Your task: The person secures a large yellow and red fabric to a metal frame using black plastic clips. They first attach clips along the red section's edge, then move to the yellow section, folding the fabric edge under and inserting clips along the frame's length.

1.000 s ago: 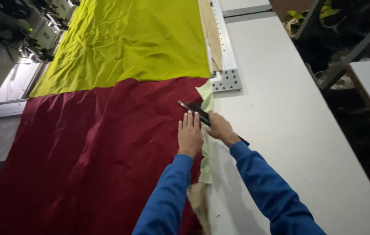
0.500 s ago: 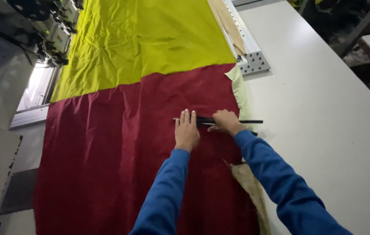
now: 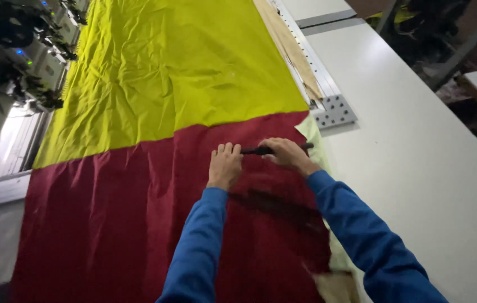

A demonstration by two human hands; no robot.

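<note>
Nearest, two blue sleeves (image 3: 205, 247) reaching forward over dark red fabric (image 3: 109, 224) spread flat on the white table (image 3: 418, 168). Left hand (image 3: 225, 166) pressed palm-down, fingers together, holding nothing, seemingly pinning the cloth against slipping. Just beside it, right hand (image 3: 286, 154) closed around a slim dark tool (image 3: 261, 150), laid crosswise near the seam. Beyond, yellow fabric (image 3: 177, 67) joined to the red; a perforated metal plate (image 3: 335, 111) at the edge rail; embroidery machine heads (image 3: 31, 50) far left.

A white table (image 3: 418, 168) fills the right of the frame; a perforated metal plate (image 3: 335, 111) sits centre-right; embroidery machine heads (image 3: 31, 56) line the upper left.
</note>
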